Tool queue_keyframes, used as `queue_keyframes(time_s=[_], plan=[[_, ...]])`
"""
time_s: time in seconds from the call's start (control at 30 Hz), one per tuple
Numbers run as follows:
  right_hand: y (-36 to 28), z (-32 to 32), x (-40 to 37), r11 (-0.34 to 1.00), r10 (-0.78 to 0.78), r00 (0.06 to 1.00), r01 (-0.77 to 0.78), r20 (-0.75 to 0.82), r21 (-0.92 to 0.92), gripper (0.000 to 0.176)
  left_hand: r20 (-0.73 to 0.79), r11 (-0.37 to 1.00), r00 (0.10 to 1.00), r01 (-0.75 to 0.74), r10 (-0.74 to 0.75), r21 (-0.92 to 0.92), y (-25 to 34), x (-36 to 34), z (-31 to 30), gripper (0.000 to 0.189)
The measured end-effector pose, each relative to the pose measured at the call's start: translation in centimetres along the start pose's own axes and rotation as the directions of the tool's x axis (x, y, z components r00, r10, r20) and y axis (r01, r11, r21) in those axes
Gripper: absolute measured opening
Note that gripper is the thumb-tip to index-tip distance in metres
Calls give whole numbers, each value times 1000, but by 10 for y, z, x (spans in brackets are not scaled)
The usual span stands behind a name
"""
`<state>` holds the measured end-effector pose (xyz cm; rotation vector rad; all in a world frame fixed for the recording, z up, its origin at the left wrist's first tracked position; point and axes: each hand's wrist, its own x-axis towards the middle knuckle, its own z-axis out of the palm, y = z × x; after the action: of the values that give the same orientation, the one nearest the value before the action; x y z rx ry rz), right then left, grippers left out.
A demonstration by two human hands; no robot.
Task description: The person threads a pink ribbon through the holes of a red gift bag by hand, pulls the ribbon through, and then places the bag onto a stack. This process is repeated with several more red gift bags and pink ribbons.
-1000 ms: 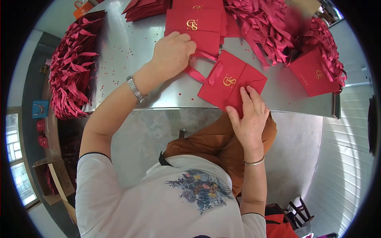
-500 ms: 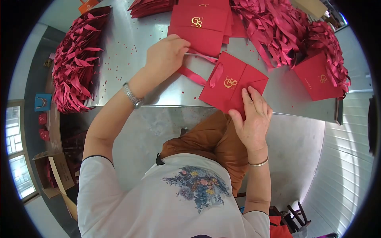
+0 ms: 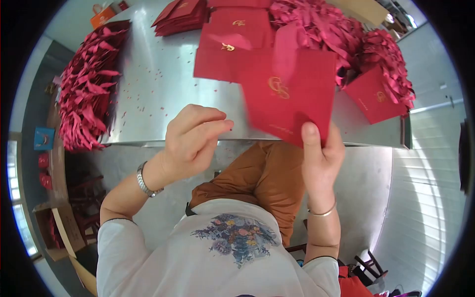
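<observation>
The right hand [image 3: 321, 158] is gripping a red paper bag [image 3: 292, 94] by its lower edge, thumb pressing on the front, holding it up over the near edge of the metal table [image 3: 153, 94]. The left hand [image 3: 193, 141] is hanging loosely curled and empty just beside it. The bag is hiding part of the stacked bags [image 3: 222, 47] behind, and ribbon piles [image 3: 84, 94] are flanking them.

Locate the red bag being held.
Head view, right of centre: the red bag is held over the table edge, gripped at its bottom by the right hand.
</observation>
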<state>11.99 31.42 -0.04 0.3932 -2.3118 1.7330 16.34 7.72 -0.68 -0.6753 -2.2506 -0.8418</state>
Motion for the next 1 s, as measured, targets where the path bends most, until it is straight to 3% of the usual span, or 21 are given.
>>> queue_keyframes(time_s=[0.03,0.07,0.1,0.17,0.2,0.27,0.3,0.43,0.5,0.57,0.67,0.73,0.83,0.97,1.0], plan=[[4,7,4,987,32,999,-28,-24,160,34,-6,1000,1000,-18,18,-18,-2,5,4,31],[9,11,5,948,265,962,-273,70,161,36,-11,1000,1000,-10,10,7,-3,9,9,31],[22,22,9,854,378,909,-416,175,313,34,-14,1000,1000,1,0,31,-5,12,14,30],[57,38,7,988,114,985,-98,130,-122,30,11,998,998,60,-60,35,-16,9,31,27],[53,33,11,986,115,986,-99,123,-134,30,95,993,991,87,-94,76,-28,5,41,26],[43,20,22,866,-103,987,150,125,-477,31,218,982,961,151,-172,112,-44,-8,54,25],[54,16,37,767,-363,927,357,98,-534,32,217,982,960,156,-176,107,-43,-9,55,25],[72,16,86,678,-296,933,356,204,-643,24,218,984,965,121,-148,134,-43,-5,55,23],[79,23,107,404,-13,984,169,179,-899,16,141,979,980,115,-140,171,-46,6,57,23],[98,21,113,354,-63,982,188,178,-916,19,132,976,978,142,-164,166,-49,19,58,22],[102,9,99,285,-122,955,296,272,-912,6,145,956,963,192,-227,219,-51,35,64,23],[98,-6,79,339,-138,934,358,330,-870,9,275,931,902,268,-333,249,-52,42,66,26],[89,-32,50,418,-236,902,431,363,-800,5,257,943,916,260,-309,208,-57,43,72,27],[75,-47,39,429,-189,917,398,350,-811,3,236,952,927,258,-291,162,-65,41,82,24],[70,-42,43,468,-248,911,410,329,-782,7,239,952,926,259,-292,161,-64,43,81,24]])
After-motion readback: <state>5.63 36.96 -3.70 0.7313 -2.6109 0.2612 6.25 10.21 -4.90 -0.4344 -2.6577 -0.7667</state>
